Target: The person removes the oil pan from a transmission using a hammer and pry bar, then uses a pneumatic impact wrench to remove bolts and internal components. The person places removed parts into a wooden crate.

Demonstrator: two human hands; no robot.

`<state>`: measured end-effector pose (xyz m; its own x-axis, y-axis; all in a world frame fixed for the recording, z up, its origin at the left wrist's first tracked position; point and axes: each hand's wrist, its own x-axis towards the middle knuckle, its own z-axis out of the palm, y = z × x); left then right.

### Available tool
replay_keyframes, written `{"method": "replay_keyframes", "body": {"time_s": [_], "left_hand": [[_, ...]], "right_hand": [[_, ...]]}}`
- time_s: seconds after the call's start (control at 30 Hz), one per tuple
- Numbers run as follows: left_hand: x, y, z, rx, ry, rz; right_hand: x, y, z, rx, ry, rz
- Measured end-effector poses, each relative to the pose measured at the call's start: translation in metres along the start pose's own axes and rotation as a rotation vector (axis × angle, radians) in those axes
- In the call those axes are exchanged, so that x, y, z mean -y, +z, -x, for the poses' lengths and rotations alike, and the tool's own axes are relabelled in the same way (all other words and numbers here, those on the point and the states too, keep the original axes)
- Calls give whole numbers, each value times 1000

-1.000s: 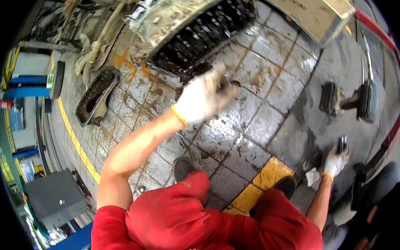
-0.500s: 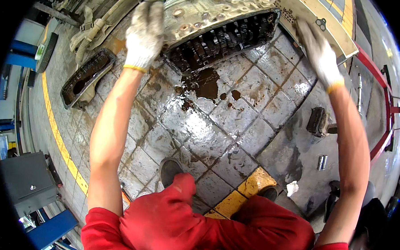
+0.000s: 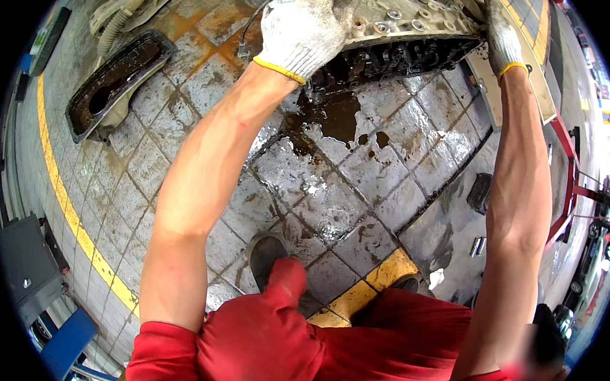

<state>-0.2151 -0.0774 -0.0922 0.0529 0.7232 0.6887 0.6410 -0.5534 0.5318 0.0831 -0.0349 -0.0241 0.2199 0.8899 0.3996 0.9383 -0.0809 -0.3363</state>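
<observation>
A large, oily engine block (image 3: 401,24) lies at the top, its blackened open underside (image 3: 406,59) facing me. My left hand (image 3: 305,27), in a white knitted glove with a yellow cuff, grips the block's left end and hides part of it. Its fingers run past the picture's top edge; the thumb points right. On the opposite end, my right hand (image 3: 501,32), gloved alike, holds the block with fingers partly cut off. Dark oil has pooled in a puddle (image 3: 339,120) on the tiles below.
An oil pan (image 3: 151,61) lies on the floor at far left, near a ribbed hose (image 3: 114,29). To the right are a cream panel (image 3: 483,86), a red metal frame (image 3: 566,161), a dark part (image 3: 478,191), two metal cylinders (image 3: 478,246) and white scrap (image 3: 436,278). Another person (image 3: 546,351) is behind right.
Both blurred, raised hands have come onto the block's ends, the left moving right. The block's open side now looks narrower and lies farther right; the view itself has shifted too.
</observation>
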Motion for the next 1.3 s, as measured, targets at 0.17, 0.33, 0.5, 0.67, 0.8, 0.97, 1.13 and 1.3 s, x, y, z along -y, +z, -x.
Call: {"method": "replay_keyframes", "body": {"time_s": [0.17,0.33,0.5,0.67,0.8,0.97,1.13,1.3], "left_hand": [[16,4,2,-83,199,-108],[47,-7,-6,96,77,-179],[101,-31,-15,183,85,-398],[95,-59,-16,152,-172,-279],[112,-73,-19,152,-232,-390],[119,-92,-25,162,-246,-303],[138,-99,-24,207,-254,-212],[257,-140,-40,346,417,-1155]], "right_hand": [[5,1,0,-16,-95,108],[-32,24,2,69,36,-200],[10,-5,46,190,104,-235],[-3,0,73,195,47,-171],[12,1,89,198,168,-184],[39,2,117,141,193,-258],[64,5,155,30,138,-304],[81,5,170,-11,42,-418]]}}
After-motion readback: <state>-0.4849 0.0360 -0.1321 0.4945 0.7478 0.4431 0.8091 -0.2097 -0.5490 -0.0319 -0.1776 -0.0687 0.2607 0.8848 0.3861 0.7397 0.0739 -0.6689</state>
